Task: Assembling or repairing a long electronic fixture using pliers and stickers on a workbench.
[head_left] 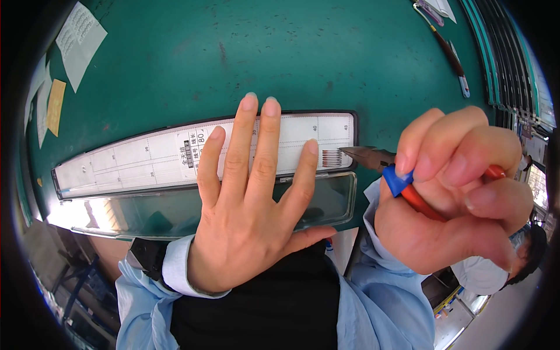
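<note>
Right hand gripping red pliers at ruler board's end, left hand flat, fingers spread

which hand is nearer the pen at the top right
Right. The right hand, holding pliers, sits below the pen; the left hand lies flat on the ruler, farther left.

The left hand covers the middle of the measuring chart, hiding the wires under its fingers; only their ends show. The right hand hides most of the pliers' handles. The chart's markings are too small to tell.
</note>
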The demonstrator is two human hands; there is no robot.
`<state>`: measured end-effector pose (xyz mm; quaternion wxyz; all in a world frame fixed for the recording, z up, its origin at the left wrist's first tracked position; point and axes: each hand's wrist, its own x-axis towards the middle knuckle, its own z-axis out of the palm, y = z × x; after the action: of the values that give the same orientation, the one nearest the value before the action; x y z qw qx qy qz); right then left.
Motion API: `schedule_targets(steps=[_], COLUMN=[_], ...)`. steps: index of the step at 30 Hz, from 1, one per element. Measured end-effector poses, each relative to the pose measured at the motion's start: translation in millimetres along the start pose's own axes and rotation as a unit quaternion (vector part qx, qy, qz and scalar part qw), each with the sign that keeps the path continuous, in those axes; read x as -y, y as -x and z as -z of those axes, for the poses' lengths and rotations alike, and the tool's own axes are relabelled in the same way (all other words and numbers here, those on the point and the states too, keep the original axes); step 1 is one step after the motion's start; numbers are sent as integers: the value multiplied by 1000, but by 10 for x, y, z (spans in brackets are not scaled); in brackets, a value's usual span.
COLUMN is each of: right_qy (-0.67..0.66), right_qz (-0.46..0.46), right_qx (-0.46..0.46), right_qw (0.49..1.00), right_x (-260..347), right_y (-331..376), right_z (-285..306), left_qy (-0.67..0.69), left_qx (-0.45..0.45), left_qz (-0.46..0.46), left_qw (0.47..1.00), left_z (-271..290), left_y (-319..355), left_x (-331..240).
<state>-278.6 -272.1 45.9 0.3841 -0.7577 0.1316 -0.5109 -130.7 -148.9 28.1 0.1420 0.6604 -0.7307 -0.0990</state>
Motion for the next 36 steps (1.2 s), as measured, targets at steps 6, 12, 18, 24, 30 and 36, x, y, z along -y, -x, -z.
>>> schedule_targets(steps=[6, 12, 18, 24, 30, 36], right_qy=[-11, -13, -9, -23, -28, -6], right_qz=[6, 9, 16, 19, 9, 14], right_qx=[-9, 7, -10, -12, -11, -15], right_qw=[1000, 1000, 1000, 999, 1000, 1000], right_x=[-28, -22, -38, -29, -24, 0], right_y=[28, -1, 18, 28, 31, 18], right_z=[2, 23, 41, 63, 6, 16], left_qy=[-7, -11, 14, 35, 31, 34], left_qx=[3, -1, -8, 9, 19, 29], left_qz=[-6, -10, -9, -10, -1, 1], left_qw=[1000, 1000, 1000, 999, 999, 999], left_z=[1, -7, -11, 7, 10, 25], left_y=[-1, -8, 8, -3, 1, -17], left_x=[12, 10, 23, 8, 3, -2])
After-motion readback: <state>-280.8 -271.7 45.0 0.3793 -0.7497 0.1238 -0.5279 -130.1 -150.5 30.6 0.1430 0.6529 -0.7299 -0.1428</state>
